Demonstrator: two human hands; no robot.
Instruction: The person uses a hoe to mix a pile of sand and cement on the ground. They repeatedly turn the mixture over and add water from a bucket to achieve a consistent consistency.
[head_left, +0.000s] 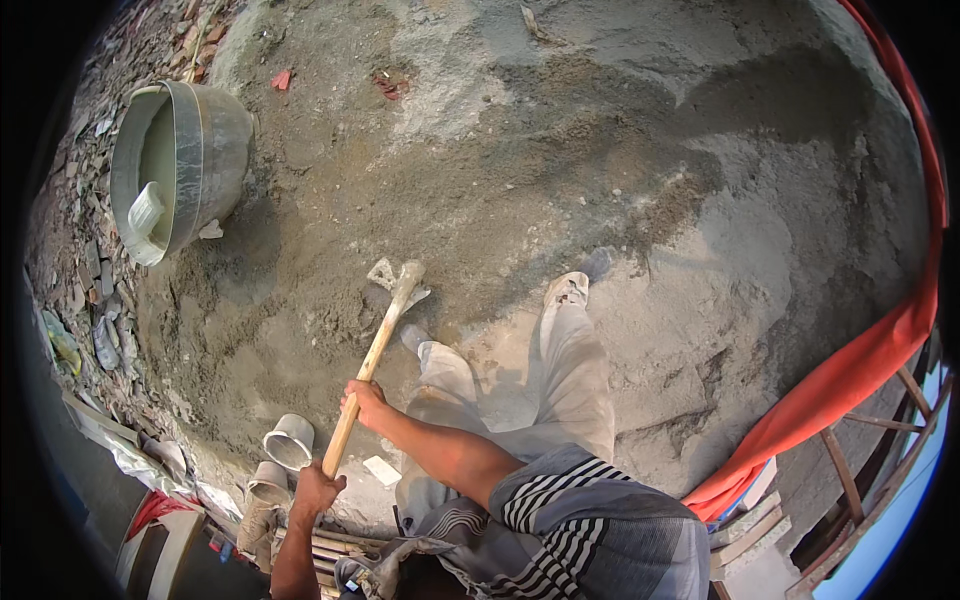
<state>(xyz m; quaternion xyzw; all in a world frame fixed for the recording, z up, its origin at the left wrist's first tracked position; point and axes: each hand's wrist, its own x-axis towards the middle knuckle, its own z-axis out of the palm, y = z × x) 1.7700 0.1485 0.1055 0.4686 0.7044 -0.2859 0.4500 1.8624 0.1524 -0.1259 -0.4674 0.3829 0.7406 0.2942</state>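
A hoe with a pale wooden handle (371, 364) slants across the ground in front of me. My right hand (364, 401) grips the handle around its middle. Lower down, my left hand (318, 486) is closed around the handle's near end. The hoe's head (407, 276) is caked with grey material and rests at the damp sand-and-cement-like mix (330, 292), its blade partly hidden. My feet in dusty trousers (574, 367) stand on the mix, to the right of the hoe.
A large tub (217, 150) of cloudy liquid, with a pale scoop-like container (146, 208) inside, stands upper left beside brick rubble (94, 262). Two buckets (289, 441) (268, 482) sit near my left hand. A white block (382, 471) lies close by. Red-orange sheeting (847, 375) edges the right.
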